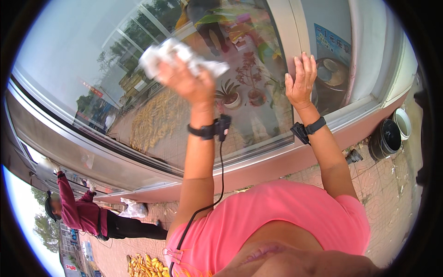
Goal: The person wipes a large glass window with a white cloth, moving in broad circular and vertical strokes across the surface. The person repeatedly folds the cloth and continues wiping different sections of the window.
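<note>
A crumpled white cloth (169, 57) lies under the fingers of my left hand (190, 81), which presses it toward the large window glass (145, 104); hand and cloth are blurred. With fingers spread a little and no object in it, my right hand (301, 81) rests against the pale metal window frame (294, 45). Each of my wrists bears a black strap with a small device, and a cable runs down from the left one. In or behind the glass show potted plants (232, 100) and reflected corn cobs.
A black bucket (391, 136) and a white bucket (402, 124) stand by the wall at the right. Another person (83, 214) in a maroon top reaches up to the windows at the left. A plastic bag (133, 208) and corn cobs (148, 266) lie on the paving.
</note>
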Demonstrator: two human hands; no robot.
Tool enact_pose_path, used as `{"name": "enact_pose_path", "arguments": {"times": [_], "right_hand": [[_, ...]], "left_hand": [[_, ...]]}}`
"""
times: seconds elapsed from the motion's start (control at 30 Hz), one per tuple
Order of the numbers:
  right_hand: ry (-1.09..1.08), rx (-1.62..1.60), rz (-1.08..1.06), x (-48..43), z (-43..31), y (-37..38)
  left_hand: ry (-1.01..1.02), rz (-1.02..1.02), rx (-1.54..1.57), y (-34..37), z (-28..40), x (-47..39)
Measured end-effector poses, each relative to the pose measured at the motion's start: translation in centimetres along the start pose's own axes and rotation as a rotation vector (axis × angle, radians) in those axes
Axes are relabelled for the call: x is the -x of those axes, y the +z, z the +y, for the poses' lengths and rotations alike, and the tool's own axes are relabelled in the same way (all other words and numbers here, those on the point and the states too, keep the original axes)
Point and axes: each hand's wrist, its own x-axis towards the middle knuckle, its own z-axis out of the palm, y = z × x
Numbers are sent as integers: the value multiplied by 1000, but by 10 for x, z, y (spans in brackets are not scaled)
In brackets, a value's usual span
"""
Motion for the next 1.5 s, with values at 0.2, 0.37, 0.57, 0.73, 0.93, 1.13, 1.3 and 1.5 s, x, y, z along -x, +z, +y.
{"name": "enact_pose_path", "arguments": {"times": [0.2,0.37,0.57,0.73,0.93,1.13,1.3,1.5], "right_hand": [[68,-97,-153,14,27,-50],[254,-53,-189,72,41,-79],[463,-41,-532,156,38,-101],[399,-41,-667,210,29,-105],[534,-22,-876,257,18,-130],[621,210,-1102,298,9,-176],[590,253,-1172,310,14,-211],[676,345,-1226,300,38,-232]], "left_hand": [[181,-184,256,54,131,14],[265,-165,307,59,145,20],[328,-189,242,15,74,27],[239,-240,107,-44,-25,46],[145,-207,-40,-121,-165,82],[7,-123,-136,-190,-280,113],[-272,19,-89,-221,-313,144],[-585,73,-126,-187,-256,178]]}}
